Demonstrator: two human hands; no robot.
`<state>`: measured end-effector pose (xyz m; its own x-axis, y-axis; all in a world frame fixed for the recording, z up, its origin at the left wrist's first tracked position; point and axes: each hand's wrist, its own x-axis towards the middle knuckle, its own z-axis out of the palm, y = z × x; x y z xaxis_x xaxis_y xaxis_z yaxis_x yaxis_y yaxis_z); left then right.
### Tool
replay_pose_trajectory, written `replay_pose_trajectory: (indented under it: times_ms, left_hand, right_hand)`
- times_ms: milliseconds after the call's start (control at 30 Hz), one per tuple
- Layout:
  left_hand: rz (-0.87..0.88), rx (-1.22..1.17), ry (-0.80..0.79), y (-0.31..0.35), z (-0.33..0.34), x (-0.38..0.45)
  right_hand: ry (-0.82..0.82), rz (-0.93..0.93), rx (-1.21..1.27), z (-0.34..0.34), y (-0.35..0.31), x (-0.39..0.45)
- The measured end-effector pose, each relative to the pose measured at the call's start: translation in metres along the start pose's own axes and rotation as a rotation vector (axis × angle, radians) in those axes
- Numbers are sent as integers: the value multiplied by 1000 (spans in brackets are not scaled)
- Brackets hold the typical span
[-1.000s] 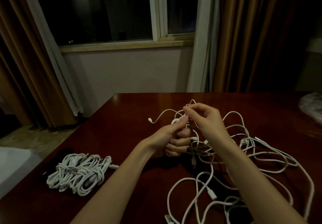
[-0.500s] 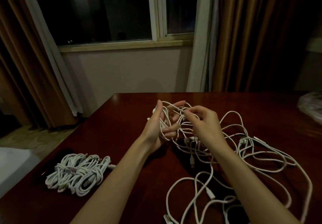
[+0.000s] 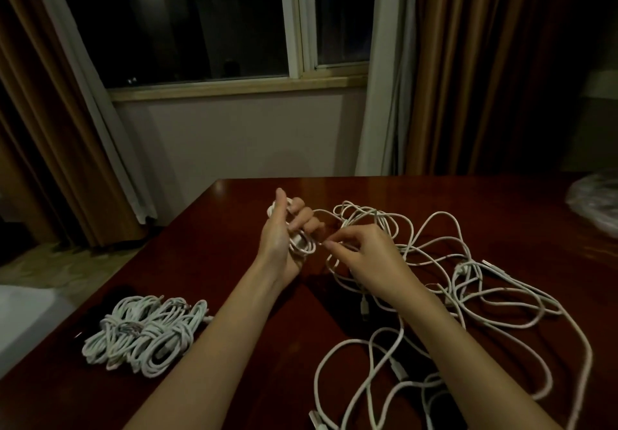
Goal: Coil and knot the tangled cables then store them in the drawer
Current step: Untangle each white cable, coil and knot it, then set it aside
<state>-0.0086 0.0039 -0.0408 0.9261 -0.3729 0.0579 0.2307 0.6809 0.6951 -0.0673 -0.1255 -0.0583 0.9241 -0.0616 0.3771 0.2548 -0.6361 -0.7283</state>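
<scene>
Above the worktop, a small white cable coil, long axis running near to far, is gripped by the left hand; its loose strand, leading right, is pinched by the right hand.

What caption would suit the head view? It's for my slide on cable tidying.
Left hand holds a small coil while the right hand pinches a cable from the loose tangle; finished bundles lie left.

a glossy dark reddish-brown wooden table carries a pile of coiled, knotted white cables left of the left forearm, loose tangled white cables sprawling right of and below the right hand, and a crinkled clear plastic bag far right.
</scene>
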Motion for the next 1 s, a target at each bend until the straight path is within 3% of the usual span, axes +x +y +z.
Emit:
replay_pose_trajectory:
  times_ms: [133, 267, 467, 567, 700, 867, 1000]
  left_hand:
    - [20, -13, 63, 12, -13, 6]
    - [-12, 105, 41, 12, -16, 5]
    - [-45, 435, -51, -1, -9, 3]
    - [-51, 665, -162, -8, -1, -3]
    - [-187, 866, -215, -11, 1, -10]
    - [-198, 845, -247, -9, 7, -17]
    - [-278, 772, -291, -2, 1, -13]
  right_hand:
    - [-20, -89, -43, -4, -4, -1]
    - [-195, -137, -126, -5, -12, -4]
    - [-283, -211, -1, -10, -22, -7]
    - [-228, -236, 21, -9, -23, -8]
    - [-77, -237, -112, -8, -20, -6]
    - [-17, -172, -46, -6, -18, -5]
    - [-23, -99, 233, -16, -18, -2]
